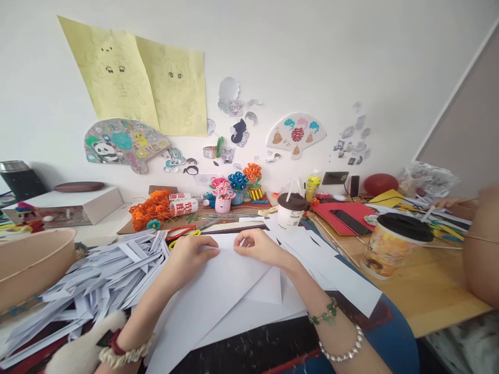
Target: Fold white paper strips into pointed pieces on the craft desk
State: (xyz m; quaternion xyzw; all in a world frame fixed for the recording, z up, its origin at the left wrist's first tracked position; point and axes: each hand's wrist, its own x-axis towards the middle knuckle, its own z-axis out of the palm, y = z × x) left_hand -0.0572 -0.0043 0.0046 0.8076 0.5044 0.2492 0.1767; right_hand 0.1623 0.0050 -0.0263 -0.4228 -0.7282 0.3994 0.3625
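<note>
A white sheet of paper lies slantwise in front of me, on top of other white sheets. At its far edge my left hand is closed, thumb and fingers pinching the paper. My right hand pinches the same edge a little to the right, with a small gap between the two hands. Just beyond my left hand lie scissors with yellow handles, partly hidden by it. To the left is a heap of narrow folded white paper strips.
A lidded cup with a straw stands beyond my right hand. Further right are a larger cup, a phone and another person's arm. A beige basin sits left; orange craft flowers lie behind.
</note>
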